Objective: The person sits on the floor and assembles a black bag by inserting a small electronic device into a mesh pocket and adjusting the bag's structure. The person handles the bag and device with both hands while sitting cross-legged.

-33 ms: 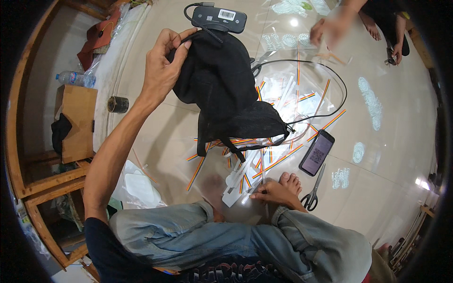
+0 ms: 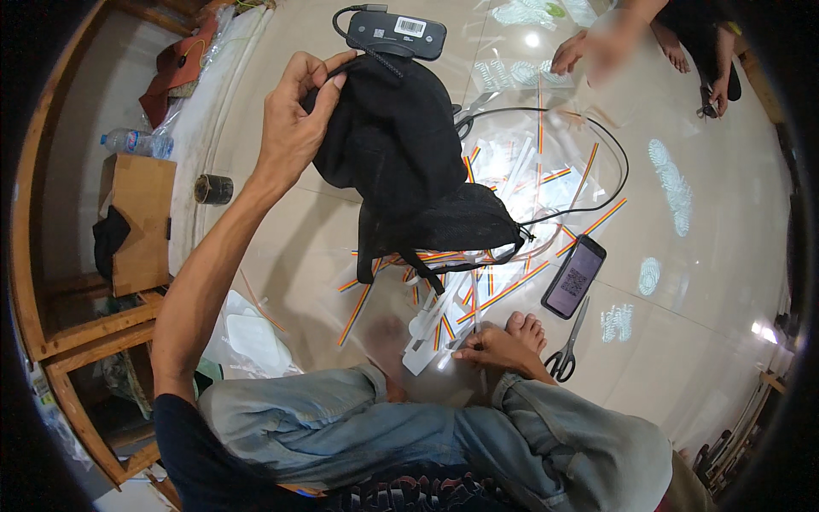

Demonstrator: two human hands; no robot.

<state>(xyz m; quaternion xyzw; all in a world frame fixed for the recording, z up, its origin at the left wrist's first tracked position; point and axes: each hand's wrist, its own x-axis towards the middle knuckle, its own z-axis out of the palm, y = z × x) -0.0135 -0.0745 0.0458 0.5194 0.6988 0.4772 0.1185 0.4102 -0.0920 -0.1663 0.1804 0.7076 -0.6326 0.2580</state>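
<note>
My left hand is raised, thumb and fingers pinching the edge of a black cloth item with a drawcord and hanging straps. Whether it is a bag or a hat I cannot tell. A flat black electronic device with a short cable sits at its top. Low by my bare foot, my right hand has its fingers closed; what they hold, if anything, is too small to make out. Beyond that hand lie striped orange, yellow and black strips and white strips, partly covered by the black cloth.
A phone and black-handled scissors lie right of my foot. Patterned clear pieces are spread at right. Another person's hand reaches in at the top. At left stand a cardboard box, a water bottle and a tape roll.
The other person's hand at the top has shifted slightly left, its fingers now more stretched out. My hands and the black cloth stay in place.
</note>
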